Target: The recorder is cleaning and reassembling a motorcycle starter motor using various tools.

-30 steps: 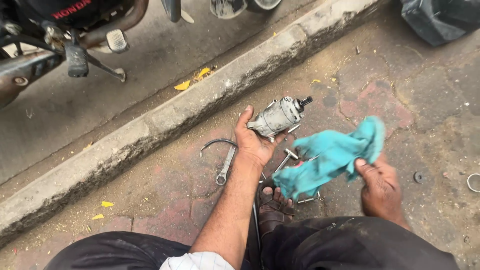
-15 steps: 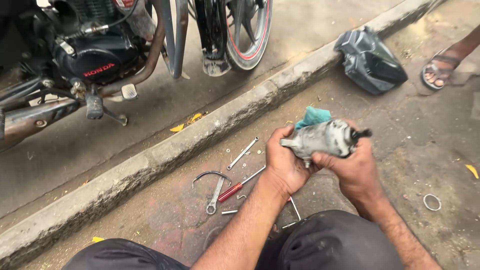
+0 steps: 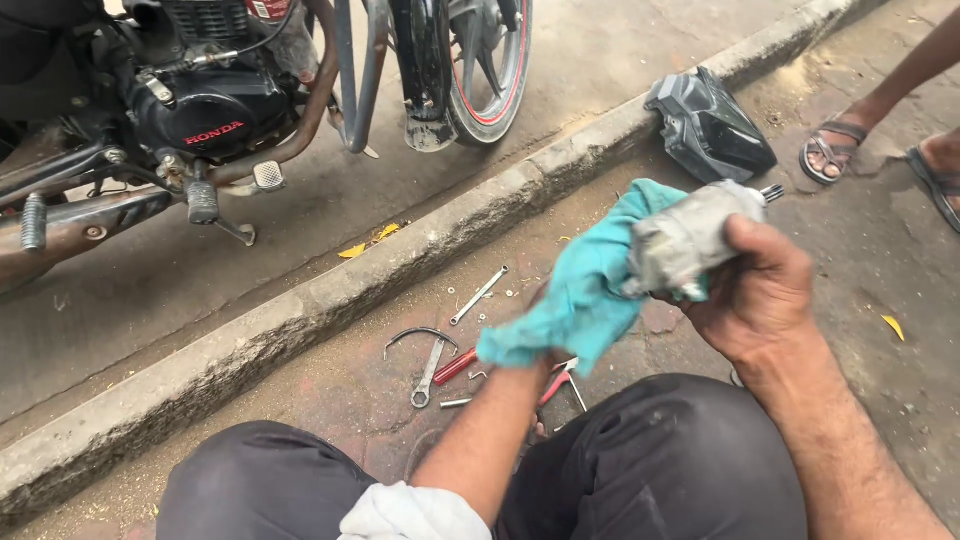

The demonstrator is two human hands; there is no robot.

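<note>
My right hand point(image 3: 765, 290) grips a grey cylindrical motor part point(image 3: 685, 240) with a short shaft at its far end, held up above my knees. A teal cloth point(image 3: 585, 290) is wrapped against the near side of the part and hangs down to the left. My left hand point(image 3: 540, 365) is under the cloth and mostly hidden by it; only the wrist and forearm show. Both hands are above my dark trousers point(image 3: 650, 470).
On the ground below lie a spanner point(image 3: 430, 372), a red-handled screwdriver point(image 3: 455, 367), a thin wrench point(image 3: 478, 296) and small bits. A concrete kerb point(image 3: 330, 290) runs diagonally, with a motorcycle point(image 3: 210, 110) beyond. A black plastic cover point(image 3: 710, 125) and another person's sandalled foot point(image 3: 835, 150) are at right.
The motor part went from my left hand to my right hand, and the teal cloth from right to left. Both hands came together and rose nearer the camera.
</note>
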